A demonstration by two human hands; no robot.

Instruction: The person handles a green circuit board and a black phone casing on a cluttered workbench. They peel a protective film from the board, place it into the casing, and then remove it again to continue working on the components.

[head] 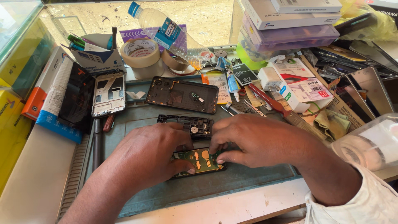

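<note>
Left hand (151, 155) curled over a green circuit board (200, 161), thumb pressed to its near edge. Right hand (259, 139) pinching the board's right end, fingers bent close. Board flat on a grey-green mat (137, 116), mid-bench. Just beyond the knuckles, a black inner frame (191, 124); farther back, a dark phone back cover (182, 94), a silver phone chassis (108, 94), tape rolls (143, 56), a plastic bottle (166, 31).

- Green circuit board (202, 160): gold contact pads showing, seated in a dark phone frame, lying flat on the grey-green work mat; partly covered from both sides.
- Black inner phone cover (191, 124): lies flat, just behind the board.
</note>
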